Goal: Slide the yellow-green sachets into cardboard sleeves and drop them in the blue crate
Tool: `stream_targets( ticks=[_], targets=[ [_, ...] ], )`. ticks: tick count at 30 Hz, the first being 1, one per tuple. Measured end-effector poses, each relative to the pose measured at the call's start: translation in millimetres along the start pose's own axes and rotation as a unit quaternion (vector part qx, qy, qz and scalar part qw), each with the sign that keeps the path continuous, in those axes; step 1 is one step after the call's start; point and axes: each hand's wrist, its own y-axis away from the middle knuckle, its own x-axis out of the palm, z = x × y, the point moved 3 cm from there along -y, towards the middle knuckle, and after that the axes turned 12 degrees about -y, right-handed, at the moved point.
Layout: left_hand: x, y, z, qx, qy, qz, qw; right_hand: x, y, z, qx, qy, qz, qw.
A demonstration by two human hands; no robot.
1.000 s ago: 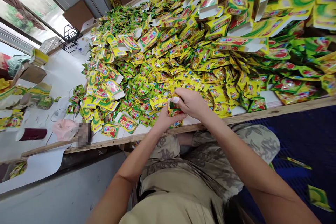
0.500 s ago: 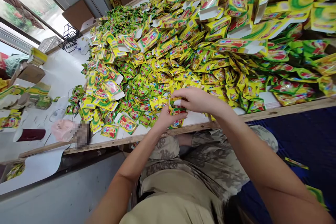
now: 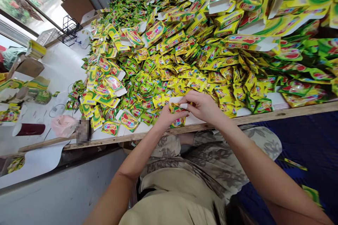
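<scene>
Daylight is falling through the window (image 3: 43, 3) onto a white table (image 3: 60, 63), where sachets (image 3: 196, 83) are lying heaped among printed boxes (image 3: 114, 83), some showing white open flaps. My left hand (image 3: 166, 117) is gripping a small carton (image 3: 179, 122) at the front edge; my right hand (image 3: 200, 107) is bending over its top, its exact hold hidden from me. I'm apparently working the carton's open end, which is calling for a steady left grip; its contents aren't showing.

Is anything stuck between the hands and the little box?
Nothing that I can see. The left hand holds the box, and the right hand's fingers are right at its top end. The loose packets lie beyond, not between.
</scene>
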Motion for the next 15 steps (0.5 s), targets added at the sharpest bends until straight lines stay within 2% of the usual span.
stream_targets(
  ticks=[4, 10, 15],
  targets=[
    [1.2, 1.5, -2.9, 0.013, -0.006, 0.009, 1.000, -5.0, 4.6, 5.9, 0.002, 0.029, 0.004, 1.000],
    [-2.7, -3.0, 0.9, 0.021, -0.026, -0.022, 0.999, -1.6, 2.8, 17.8, 0.074, 0.084, 0.145, 0.983],
    [-5.1, -1.8, 1.1, 0.002, -0.038, 0.019, 0.999, -5.2, -0.4, 20.1, 0.127, 0.091, 0.188, 0.970]
  ],
)
